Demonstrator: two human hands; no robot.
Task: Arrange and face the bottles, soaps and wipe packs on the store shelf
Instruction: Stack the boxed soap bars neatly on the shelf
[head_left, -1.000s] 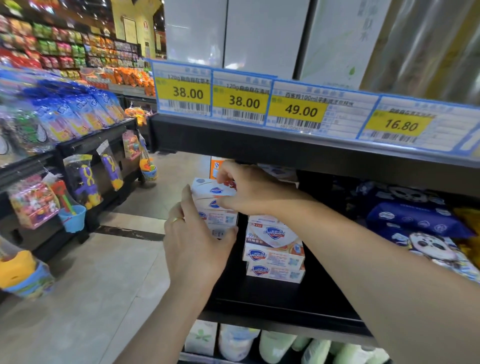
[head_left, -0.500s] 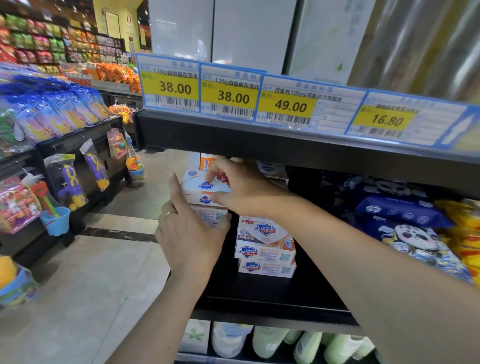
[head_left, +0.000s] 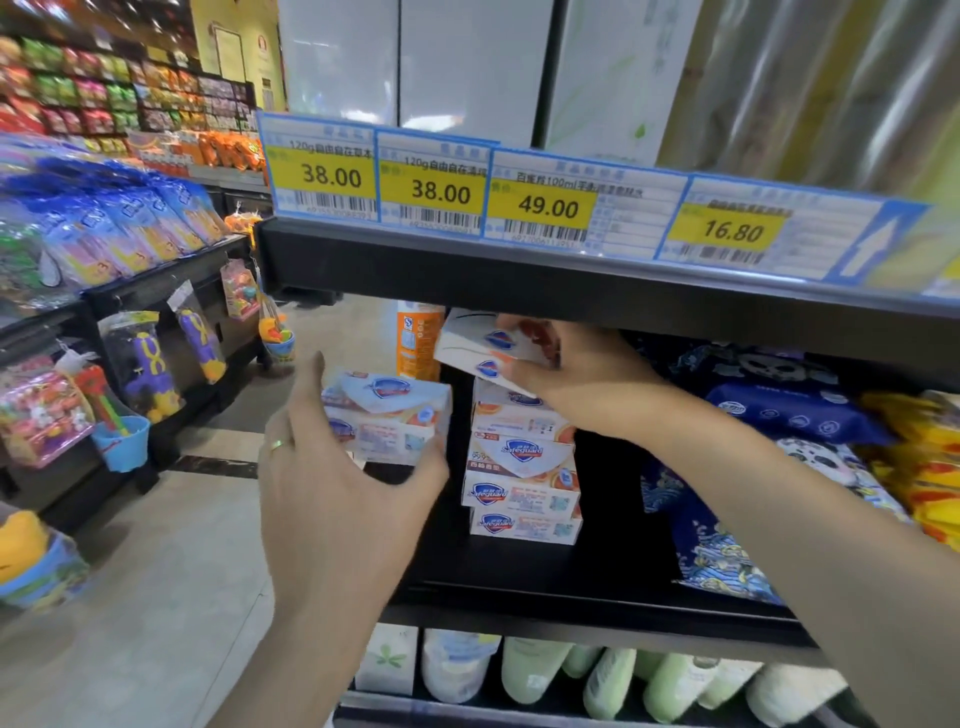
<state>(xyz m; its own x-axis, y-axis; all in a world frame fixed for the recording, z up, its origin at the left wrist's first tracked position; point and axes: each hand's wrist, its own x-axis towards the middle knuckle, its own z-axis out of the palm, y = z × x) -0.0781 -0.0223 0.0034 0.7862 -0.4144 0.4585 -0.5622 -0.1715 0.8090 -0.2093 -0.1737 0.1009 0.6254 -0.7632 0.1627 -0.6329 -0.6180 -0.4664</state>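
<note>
Two groups of soap boxes are in hand at frame centre. The left hand (head_left: 337, 483) holds a short stack of soap boxes (head_left: 387, 415) from the near side, thumb and fingers curled round its lower edge; the stack appears lifted clear of the black shelf (head_left: 519, 566), though contact underneath cannot be confirmed. The right hand (head_left: 576, 379) pinches a single soap box (head_left: 485, 348) by one end, tilted with its printed face turned forward, directly above the shelf stack (head_left: 522, 478) of the same soap. This hold suits placement on top of that stack with the logo facing the aisle; this is a judgement from the pose only. An orange carton (head_left: 415, 338) stands behind the boxes. Dark blue wipe packs (head_left: 789, 410) with panda prints lie at frame right on the same shelf, with yellow packs (head_left: 919, 457) beyond them. Pale green bottles (head_left: 670, 680) stand on the tier below, at the bottom of the frame. The upper shelf edge carries yellow price labels (head_left: 441, 192) in blue holders. At frame left, a low black rack (head_left: 161, 291) holds bagged toys above a pale tiled floor (head_left: 156, 597); further stocked shelving fills the upper left.
</note>
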